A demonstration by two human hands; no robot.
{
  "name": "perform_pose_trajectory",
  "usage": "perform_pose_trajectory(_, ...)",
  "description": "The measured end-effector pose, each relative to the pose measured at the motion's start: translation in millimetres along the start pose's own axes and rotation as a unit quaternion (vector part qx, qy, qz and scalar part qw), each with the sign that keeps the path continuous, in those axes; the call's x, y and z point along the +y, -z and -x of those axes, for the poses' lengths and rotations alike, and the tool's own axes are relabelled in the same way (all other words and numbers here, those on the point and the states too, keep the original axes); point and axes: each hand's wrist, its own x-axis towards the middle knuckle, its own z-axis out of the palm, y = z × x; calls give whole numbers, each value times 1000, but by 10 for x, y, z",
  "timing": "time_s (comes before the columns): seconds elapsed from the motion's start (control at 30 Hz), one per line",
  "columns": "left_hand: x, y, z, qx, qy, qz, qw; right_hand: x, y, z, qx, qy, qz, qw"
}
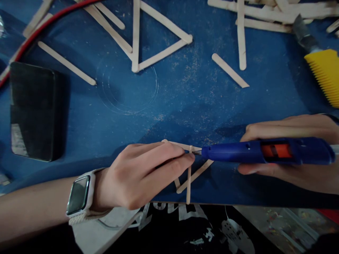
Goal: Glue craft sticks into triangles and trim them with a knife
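Observation:
My right hand (288,151) is wrapped round a blue glue gun (230,151) with an orange part in its body. The gun's metal tip points left and meets a small frame of wooden sticks (189,180) near the table's front edge. My left hand (156,169), with a watch on its wrist, has its fingers pressed together on the upper part of that frame, right beside the tip. Its thumb is hidden. One stick of the frame stands out toward the table edge, and others form a slanted corner behind it.
A black box (33,111) lies at the left under a red cable (57,16). A stick triangle (135,35) is at the top. Loose sticks (230,70) and a yellow-handled scraper (324,72) lie at the right. The table's front edge (238,204) runs below the hands.

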Motion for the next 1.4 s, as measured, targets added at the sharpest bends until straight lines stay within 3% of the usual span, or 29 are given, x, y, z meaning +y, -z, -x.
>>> perform_pose_trajectory(0.17,-6,-1,-9,-6,-5,4,1000,-22,20,5,-25,4,-72,997)
perform_pose_trajectory(0.5,21,-34,50,24,5,4,1000,-56,-5,-16,-2,1,-65,998)
perform_pose_trajectory(0.67,3,-46,66,19,-1,6,1000,-81,-7,27,0,-33,-59,998)
perform_pose_trajectory(1.13,25,-11,60,-17,11,6,1000,-71,-12,0,37,-31,-81,996)
perform_pose_trajectory(1.4,37,-48,46,1,17,9,1000,-170,-3,-69,50,-22,-52,997)
